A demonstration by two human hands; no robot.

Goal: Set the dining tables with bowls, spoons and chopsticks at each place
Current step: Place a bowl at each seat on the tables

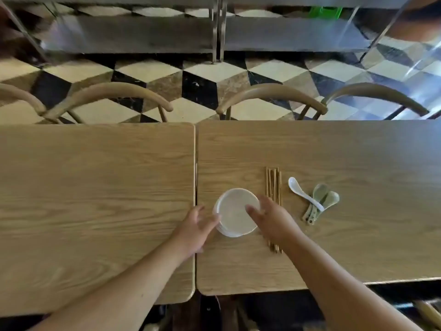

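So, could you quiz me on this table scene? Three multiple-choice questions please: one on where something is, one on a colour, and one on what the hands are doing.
1. Where do the chopsticks lie, relative to the stack of bowls?
A) left of it B) right of it C) inside it

2. The topmost spoon is:
A) white B) red C) black

3. The left hand and right hand are:
A) lifting chopsticks B) both touching the stack of bowls C) in the air

Answers:
1 B, they lie between the stack and the spoons.
2 A, it lies across the greenish spoons.
3 B, one hand is on each side of the stack.
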